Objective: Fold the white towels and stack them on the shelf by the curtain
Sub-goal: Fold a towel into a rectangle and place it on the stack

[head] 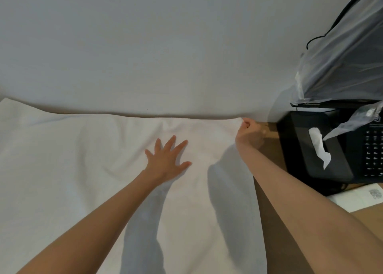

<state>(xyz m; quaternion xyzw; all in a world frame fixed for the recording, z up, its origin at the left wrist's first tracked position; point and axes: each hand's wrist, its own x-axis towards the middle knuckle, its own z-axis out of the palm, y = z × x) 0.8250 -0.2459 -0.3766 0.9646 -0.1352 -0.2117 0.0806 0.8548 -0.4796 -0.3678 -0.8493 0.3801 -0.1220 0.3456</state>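
Observation:
A large white towel (83,170) lies spread over a brown table, reaching from the left edge of view to the wall at the back. My left hand (169,159) rests flat on the towel near its middle, fingers spread, holding nothing. My right hand (248,131) is closed on the towel's far right corner, next to the wall. The shelf and the curtain are out of view.
A grey wall (165,45) rises directly behind the towel. On the bare brown table (279,222) at the right stand a black tissue box (315,147), a black keyboard (375,149), a plastic-covered monitor (348,62) and a white paper (356,197).

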